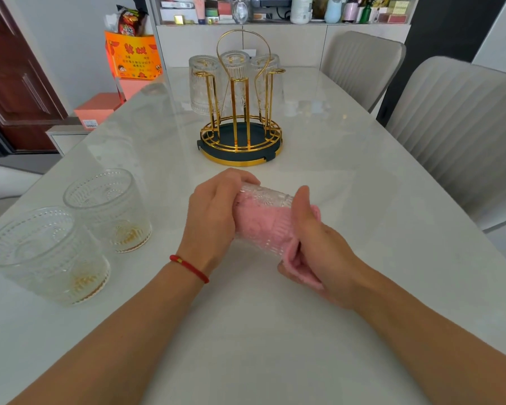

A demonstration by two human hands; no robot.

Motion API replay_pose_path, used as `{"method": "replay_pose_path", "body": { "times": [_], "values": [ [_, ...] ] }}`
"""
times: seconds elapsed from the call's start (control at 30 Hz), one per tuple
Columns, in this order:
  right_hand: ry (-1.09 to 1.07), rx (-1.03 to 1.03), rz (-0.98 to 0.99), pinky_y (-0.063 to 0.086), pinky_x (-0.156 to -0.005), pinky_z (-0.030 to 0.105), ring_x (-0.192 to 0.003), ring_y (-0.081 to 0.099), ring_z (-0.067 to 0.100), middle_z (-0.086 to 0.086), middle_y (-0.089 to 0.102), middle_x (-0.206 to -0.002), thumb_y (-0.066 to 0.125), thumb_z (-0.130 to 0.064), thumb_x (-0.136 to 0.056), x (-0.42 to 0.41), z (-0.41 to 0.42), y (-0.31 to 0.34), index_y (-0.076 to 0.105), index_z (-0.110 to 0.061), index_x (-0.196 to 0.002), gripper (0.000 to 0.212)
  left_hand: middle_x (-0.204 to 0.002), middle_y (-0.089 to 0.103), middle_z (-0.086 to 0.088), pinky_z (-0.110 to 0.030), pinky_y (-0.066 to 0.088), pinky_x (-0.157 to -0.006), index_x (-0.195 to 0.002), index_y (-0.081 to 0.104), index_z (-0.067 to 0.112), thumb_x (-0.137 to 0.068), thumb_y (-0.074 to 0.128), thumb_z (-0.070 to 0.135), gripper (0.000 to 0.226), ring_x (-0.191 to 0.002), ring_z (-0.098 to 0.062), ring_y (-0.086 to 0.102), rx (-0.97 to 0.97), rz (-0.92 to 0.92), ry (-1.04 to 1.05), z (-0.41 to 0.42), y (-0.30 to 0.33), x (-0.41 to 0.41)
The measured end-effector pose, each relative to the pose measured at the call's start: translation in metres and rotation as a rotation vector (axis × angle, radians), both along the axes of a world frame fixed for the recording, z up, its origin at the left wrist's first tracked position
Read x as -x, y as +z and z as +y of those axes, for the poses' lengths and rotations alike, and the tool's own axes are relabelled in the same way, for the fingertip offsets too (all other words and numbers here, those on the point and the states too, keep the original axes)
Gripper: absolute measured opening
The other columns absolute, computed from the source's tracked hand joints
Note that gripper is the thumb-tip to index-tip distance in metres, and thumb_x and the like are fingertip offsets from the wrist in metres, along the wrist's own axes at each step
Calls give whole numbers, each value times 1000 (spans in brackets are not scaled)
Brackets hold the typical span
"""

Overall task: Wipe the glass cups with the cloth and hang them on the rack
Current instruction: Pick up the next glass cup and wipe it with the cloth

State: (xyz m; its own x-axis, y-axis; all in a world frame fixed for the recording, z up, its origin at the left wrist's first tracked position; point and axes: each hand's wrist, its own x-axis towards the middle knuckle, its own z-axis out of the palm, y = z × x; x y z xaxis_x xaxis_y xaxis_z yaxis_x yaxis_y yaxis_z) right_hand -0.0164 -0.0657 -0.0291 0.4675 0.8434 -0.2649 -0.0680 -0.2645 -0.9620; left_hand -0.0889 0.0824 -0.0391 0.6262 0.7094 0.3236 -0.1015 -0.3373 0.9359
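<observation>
Fingers (pixel 246 178) around ribbed glass cup (pixel 268 194), pink-stuffed

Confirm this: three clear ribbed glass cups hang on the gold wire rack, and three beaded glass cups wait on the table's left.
Not quite. The head view shows two beaded glass cups waiting, not three. Three clear ribbed glass cups do hang on the gold wire rack.

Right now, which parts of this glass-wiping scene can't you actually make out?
Head view only:
- Held glass cup: its base sits behind the left hand, its mouth behind the right hand.
- Pink cloth: mostly stuffed inside the cup or under the right palm.
- Rack: rear pegs hidden behind three hanging glasses.
- Shelf bottles: cut off at the top edge.
</observation>
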Motion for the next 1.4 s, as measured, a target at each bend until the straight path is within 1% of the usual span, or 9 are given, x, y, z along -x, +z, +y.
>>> {"method": "replay_pose_path", "body": {
  "times": [0.2,0.33,0.43,0.6,0.83,1.0,1.1,1.23,1.4],
  "values": [
    [39,-286,638,20,-25,12,-24,23,8,12,56,-78,32,-80,-82,-13,6,1,63,-1,-109,88,-101,70,3,-34,46,-67,-109,73,13,-99,35,33,43,-87,-15,62,-371,-130,-69,10,-6,0],
    [44,-101,-303,35,-40,20,-29,34,9,8,33,-39,8,-87,-76,-23,-1,0,66,0,-60,106,-83,60,5,-21,32,-44,-113,72,22,-90,37,36,44,-58,-11,47,71,56,-231,7,2,-2],
    [132,-164,-694,31,-46,14,-42,41,7,-7,43,-48,6,-85,-83,-17,-2,-3,66,-8,-74,98,-69,52,-13,-18,24,-41,-101,77,22,-99,39,50,48,-39,-17,35,369,253,-214,4,6,-4],
    [-13,-101,-201,29,-45,11,-36,31,3,-13,31,-41,19,-82,-75,-4,2,-1,51,-30,-61,63,-44,50,17,-11,31,-36,-93,74,6,-104,39,22,40,-38,-1,47,136,92,-30,-3,4,-9],
    [24,-304,699,18,-27,10,-25,24,7,12,55,-84,36,-79,-81,-12,6,1,71,-7,-97,82,-98,72,-6,-28,48,-72,-106,74,9,-97,37,32,45,-90,-20,65,-351,-188,-93,13,-7,-2],
    [56,-101,-336,36,-38,18,-28,34,11,0,34,-33,10,-82,-78,-17,0,3,50,-13,-39,89,-77,55,-2,-21,30,-44,-110,74,20,-88,39,41,46,-53,-16,42,155,27,-268,11,0,-2],
    [133,-165,-598,30,-45,10,-37,42,5,-12,43,-41,11,-87,-80,-12,-1,-2,72,-5,-82,102,-75,57,-10,-15,28,-40,-101,78,19,-96,46,51,46,-41,-12,41,411,211,-191,5,7,-3],
    [19,-145,-363,28,-43,11,-36,35,4,-11,36,-41,16,-87,-74,-4,1,-4,44,-17,-50,79,-55,59,12,-14,33,-37,-93,77,9,-104,39,26,43,-42,-3,50,205,68,-78,-1,5,-4],
    [-38,-72,248,24,-38,20,-27,26,10,6,34,-43,34,-86,-67,-6,2,-3,56,2,-74,91,-79,69,11,-18,43,-56,-94,77,12,-97,37,31,44,-65,-5,59,-55,-59,-47,8,-8,0]
  ]
}}
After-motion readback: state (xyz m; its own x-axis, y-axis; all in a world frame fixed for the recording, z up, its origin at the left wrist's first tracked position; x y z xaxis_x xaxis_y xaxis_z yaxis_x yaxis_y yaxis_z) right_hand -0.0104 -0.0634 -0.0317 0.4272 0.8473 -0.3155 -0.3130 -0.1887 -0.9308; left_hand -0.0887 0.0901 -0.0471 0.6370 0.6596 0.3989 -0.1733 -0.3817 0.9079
